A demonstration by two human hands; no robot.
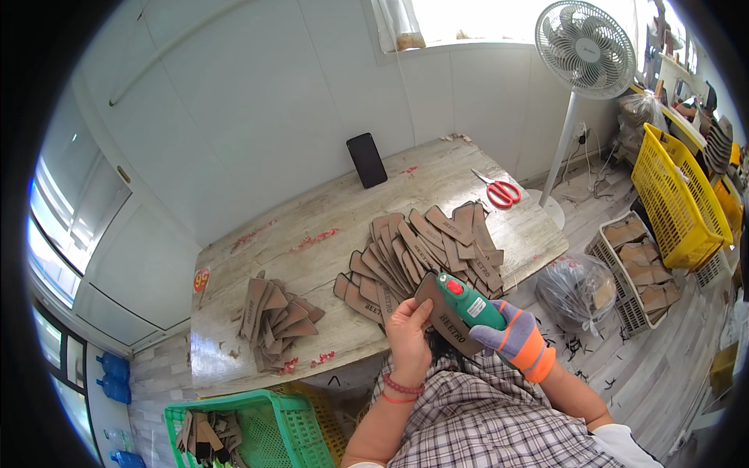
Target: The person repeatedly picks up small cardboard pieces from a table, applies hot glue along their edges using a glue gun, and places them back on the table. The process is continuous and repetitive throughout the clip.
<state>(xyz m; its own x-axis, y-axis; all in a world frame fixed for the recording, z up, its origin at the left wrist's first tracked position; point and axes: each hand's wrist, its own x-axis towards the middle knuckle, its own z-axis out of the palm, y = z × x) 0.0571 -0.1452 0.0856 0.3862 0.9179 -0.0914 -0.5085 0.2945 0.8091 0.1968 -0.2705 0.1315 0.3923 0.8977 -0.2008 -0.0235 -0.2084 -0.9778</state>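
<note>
From the head view, the left hand point(409, 331), bare with red bead bracelets at the wrist, pinches the lower edge of a brown leather piece point(445, 316), holding it tilted above the near edge of the worktop point(312, 226). The right hand point(511, 339), in a grey glove with orange bands, is closed around a green handheld power tool point(470, 303) with a red button, whose front end lies against the same leather piece. The two hands are close together, both clamped on what they carry, just in front of the person's checked shirt. On the worktop just beyond them lies a fanned spread of similar leather pieces point(425, 253), and a smaller heap of leather pieces point(273, 320) sits well to the left. Red-handled scissors point(499, 191) lie near the far right corner, and a black phone point(367, 160) leans against the white wall. A green basket point(242, 433) holding a few more pieces stands at lower left, a yellow crate point(679, 199) and a white tray of brown cut-outs point(640, 269) at right, beside a white pedestal fan point(585, 47).
</note>
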